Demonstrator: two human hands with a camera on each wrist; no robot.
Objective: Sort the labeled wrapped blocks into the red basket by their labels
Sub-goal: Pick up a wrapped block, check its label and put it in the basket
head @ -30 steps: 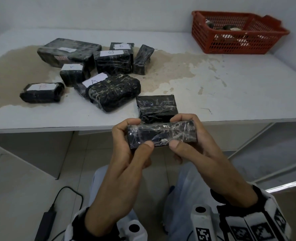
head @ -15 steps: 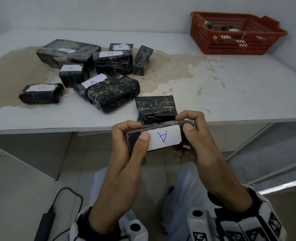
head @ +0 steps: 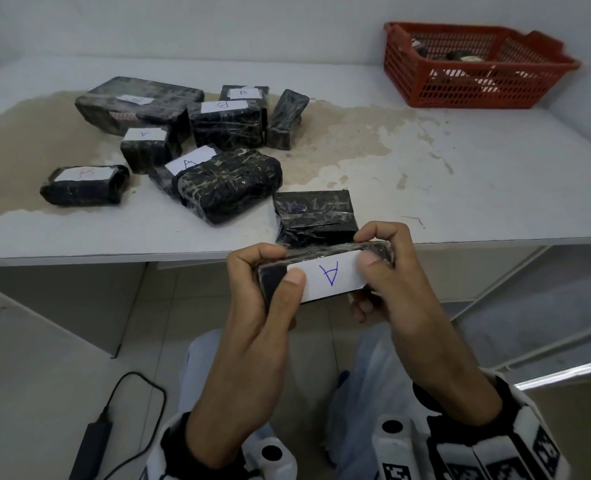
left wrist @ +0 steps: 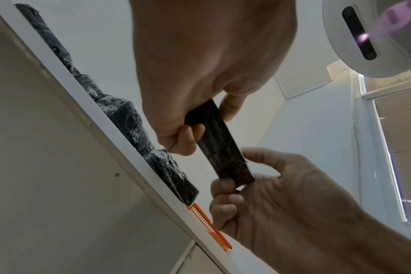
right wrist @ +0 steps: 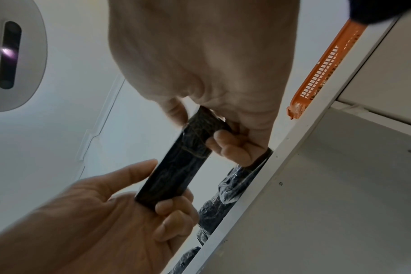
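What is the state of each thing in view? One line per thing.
Held block: off the table, label A facing up.
Left hand: holds the block's left end.
Right hand: holds its right end.
Red basket: on the table, holding some items.
Block by the table edge: no label showing.

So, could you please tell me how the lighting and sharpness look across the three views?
Head view: even, dim light; the A label on the held block reads sharply, and the table edge bows slightly. Left wrist view: purple glare on the headset. Right wrist view: the left hand is soft with blur.
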